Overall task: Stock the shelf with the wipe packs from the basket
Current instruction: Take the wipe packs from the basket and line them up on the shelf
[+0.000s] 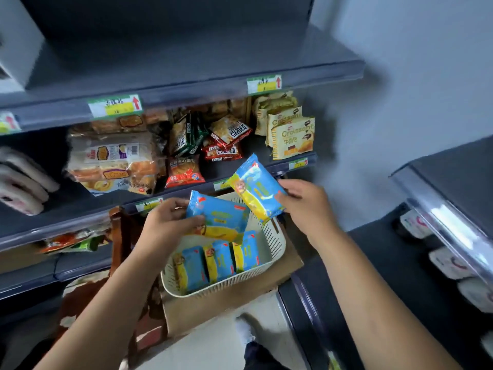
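Note:
My left hand grips a blue and yellow wipe pack by its left end, above the cream basket. My right hand holds a second wipe pack by its right end, tilted, just in front of the middle shelf's edge. Three more wipe packs stand upright inside the basket. The top grey shelf holds nothing.
The middle shelf holds bread bags, snack packets and croissant packs. The basket sits on a cardboard box. Another shelf unit with white packs stands at the right. A foot shows on the floor.

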`<state>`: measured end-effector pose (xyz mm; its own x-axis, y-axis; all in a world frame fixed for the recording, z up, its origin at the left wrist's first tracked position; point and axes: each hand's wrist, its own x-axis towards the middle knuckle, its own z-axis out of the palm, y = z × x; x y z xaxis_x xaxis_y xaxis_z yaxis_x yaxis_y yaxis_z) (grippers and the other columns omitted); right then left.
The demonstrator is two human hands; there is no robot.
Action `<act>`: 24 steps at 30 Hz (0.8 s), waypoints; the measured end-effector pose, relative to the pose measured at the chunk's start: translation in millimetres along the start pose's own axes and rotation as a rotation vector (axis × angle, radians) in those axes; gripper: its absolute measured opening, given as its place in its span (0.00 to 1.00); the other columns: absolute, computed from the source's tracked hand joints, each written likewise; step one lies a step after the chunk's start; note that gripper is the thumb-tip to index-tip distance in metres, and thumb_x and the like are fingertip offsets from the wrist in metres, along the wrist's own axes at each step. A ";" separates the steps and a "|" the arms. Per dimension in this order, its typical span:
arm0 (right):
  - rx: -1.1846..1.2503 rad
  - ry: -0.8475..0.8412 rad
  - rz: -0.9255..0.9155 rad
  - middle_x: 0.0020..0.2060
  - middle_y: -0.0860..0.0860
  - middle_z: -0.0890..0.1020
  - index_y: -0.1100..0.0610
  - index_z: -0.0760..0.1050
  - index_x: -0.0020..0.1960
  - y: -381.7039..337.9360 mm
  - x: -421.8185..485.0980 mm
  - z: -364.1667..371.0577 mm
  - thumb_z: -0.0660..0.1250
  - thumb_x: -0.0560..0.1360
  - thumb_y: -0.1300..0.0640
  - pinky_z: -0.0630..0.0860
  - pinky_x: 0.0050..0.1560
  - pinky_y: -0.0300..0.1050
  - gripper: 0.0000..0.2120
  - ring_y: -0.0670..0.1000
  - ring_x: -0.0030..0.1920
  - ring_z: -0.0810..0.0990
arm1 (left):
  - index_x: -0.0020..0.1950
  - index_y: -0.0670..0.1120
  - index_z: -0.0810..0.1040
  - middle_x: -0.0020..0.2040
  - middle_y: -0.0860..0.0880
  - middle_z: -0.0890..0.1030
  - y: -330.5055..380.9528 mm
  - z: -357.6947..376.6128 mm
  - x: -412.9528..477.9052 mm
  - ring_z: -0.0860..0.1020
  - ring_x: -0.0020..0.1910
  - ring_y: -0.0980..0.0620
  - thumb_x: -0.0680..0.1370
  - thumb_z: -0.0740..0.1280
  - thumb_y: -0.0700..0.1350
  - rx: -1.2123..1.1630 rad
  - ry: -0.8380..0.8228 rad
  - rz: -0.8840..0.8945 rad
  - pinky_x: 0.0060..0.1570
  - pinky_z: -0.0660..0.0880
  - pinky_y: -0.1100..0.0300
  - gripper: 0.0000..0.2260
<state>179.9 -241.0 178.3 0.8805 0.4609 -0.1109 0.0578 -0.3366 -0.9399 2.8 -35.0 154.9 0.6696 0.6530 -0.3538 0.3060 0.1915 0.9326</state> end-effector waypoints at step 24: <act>0.032 0.709 -0.128 0.47 0.48 0.88 0.52 0.85 0.56 -56.5 -346.4 -249.1 0.69 0.77 0.67 0.83 0.54 0.45 0.13 0.46 0.50 0.87 | 0.52 0.40 0.79 0.45 0.42 0.87 64.5 210.4 -231.7 0.85 0.41 0.45 0.75 0.73 0.33 -0.155 -0.730 0.264 0.47 0.81 0.50 0.08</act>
<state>-11.2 -586.2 350.3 0.9619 -0.1523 0.2272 0.1772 -0.2861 -0.9417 9.7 -328.1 282.1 0.9981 0.0556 -0.0267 0.0130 0.2322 0.9726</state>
